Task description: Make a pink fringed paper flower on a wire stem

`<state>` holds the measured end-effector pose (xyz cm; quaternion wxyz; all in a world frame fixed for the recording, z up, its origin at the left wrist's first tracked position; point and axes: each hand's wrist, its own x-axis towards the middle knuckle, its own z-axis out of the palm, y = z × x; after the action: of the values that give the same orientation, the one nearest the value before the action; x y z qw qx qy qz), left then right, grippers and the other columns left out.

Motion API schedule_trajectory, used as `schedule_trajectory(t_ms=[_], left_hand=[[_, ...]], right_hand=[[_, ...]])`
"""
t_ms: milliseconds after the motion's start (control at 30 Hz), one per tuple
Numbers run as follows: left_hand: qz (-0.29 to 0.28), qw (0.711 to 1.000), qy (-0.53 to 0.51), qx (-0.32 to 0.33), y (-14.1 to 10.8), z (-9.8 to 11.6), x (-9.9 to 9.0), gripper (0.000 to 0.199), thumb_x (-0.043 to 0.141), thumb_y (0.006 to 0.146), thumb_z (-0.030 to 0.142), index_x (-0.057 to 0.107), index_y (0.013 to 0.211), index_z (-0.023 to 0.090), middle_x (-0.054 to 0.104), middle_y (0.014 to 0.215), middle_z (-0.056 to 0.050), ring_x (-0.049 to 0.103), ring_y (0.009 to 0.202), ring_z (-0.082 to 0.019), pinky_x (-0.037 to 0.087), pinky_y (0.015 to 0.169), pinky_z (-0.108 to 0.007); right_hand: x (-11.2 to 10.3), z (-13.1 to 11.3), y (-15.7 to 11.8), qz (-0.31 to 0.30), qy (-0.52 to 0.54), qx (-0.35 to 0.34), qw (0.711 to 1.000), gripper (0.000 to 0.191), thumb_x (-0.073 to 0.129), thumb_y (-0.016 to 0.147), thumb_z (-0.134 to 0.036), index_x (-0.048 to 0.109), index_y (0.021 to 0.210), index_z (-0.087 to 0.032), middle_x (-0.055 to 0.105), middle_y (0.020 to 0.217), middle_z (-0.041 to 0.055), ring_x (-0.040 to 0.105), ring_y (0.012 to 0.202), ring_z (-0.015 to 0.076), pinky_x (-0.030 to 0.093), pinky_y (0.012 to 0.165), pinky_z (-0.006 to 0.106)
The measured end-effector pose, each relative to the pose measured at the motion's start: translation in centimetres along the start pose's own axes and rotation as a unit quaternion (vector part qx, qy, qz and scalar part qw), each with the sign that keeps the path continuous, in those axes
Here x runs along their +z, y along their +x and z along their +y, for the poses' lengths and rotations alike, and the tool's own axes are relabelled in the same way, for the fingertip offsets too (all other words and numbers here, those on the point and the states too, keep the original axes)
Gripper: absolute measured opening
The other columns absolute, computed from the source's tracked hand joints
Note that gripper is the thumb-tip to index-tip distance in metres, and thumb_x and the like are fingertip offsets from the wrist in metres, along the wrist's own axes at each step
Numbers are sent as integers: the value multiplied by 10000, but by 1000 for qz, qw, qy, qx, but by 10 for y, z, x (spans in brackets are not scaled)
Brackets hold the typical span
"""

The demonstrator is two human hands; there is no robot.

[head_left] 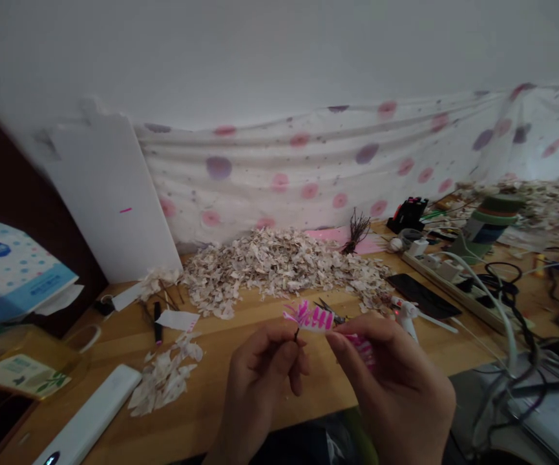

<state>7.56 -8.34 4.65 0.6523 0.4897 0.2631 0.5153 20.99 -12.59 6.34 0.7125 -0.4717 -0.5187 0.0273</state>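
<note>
My left hand (264, 374) is closed in a pinch on a thin dark stem (296, 334), upright between thumb and forefinger. Around the top of the stem sits the frilled pink end of a white strip with pink stripes (321, 318). The strip stretches across to my right hand (395, 381), whose thumb and forefinger are closed on it; more of its pink-striped length shows beneath the fingers. Just behind the strip, a small metal cutting tool (330, 310), partly hidden, lies on the table. A white glue gun (406, 313) with a red light is behind my right hand.
Pale dried petal-like flakes (269, 268) are heaped at the back; a smaller pile (167, 374) lies left. A marker (158, 323), a white device (90, 413) and a bottle of yellow liquid (27, 358) stand left. Right are a phone (424, 296), a power strip (473, 300) and cables.
</note>
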Motion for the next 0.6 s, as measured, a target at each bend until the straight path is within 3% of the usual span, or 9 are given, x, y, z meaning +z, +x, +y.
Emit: schedule_trajectory(t_ms=[133, 333, 600], left_hand=[[-32, 999, -3, -4, -2, -2, -1, 318, 771, 881, 469, 749, 859, 152, 644, 612, 3, 542, 479, -66, 448, 473, -160], [-70, 997, -15, -23, -1, -5, -1, 280, 733, 921, 444, 761, 929, 166, 599, 586, 24, 502, 456, -47, 405, 457, -140], [-49, 998, -8, -46, -3, -3, 1, 324, 761, 885, 481, 742, 899, 158, 628, 609, 10, 514, 425, -54, 393, 413, -148]], right_hand=[[-2, 3, 3, -15, -5, 15, 1000, 94, 780, 890, -220, 748, 919, -303, 754, 803, -39, 694, 687, 134, 559, 636, 211], [-10, 6, 11, -93, 31, 66, 993, 95, 825, 860, -329, 792, 947, -346, 779, 818, -55, 715, 685, 115, 558, 617, 149], [-9, 1, 9, -62, 10, 72, 995, 75, 802, 859, -268, 751, 805, -280, 717, 718, -43, 646, 617, 120, 508, 568, 180]])
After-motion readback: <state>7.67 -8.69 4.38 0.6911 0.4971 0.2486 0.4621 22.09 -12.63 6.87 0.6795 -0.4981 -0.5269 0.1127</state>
